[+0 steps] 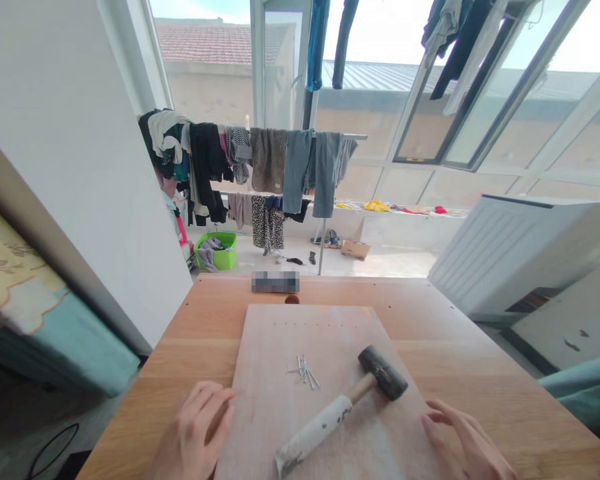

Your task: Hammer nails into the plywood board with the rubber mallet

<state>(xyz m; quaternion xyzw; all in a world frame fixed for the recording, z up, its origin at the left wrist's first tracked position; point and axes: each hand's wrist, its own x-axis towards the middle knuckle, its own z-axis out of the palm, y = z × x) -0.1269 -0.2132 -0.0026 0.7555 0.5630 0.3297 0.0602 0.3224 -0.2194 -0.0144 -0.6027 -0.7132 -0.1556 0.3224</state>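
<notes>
A pale wooden board (265, 353) lies flat before me. Near its middle is a small loose pile of nails (304, 372), several of them crossing one another. To their right rests a hammer (325, 427), its dark head (383, 372) pointing away to the right and its white-wrapped handle slanting towards me. My left hand (195, 427) is at the board's left edge, loosely curved, fingertips at the edge. On the opposite edge, my right hand (463, 437) has its fingertips by the board, fingers loosely bent. Neither hand holds anything; the hammer and nails lie apart from both.
The board sits on a wooden table (445, 340). A small round brown object (292, 299) and a pixelated dark item (275, 282) are at the table's far side. Beyond stand a clothes rack (350, 137) with laundry and a green basket (225, 253). A white cabinet (520, 253) is at right.
</notes>
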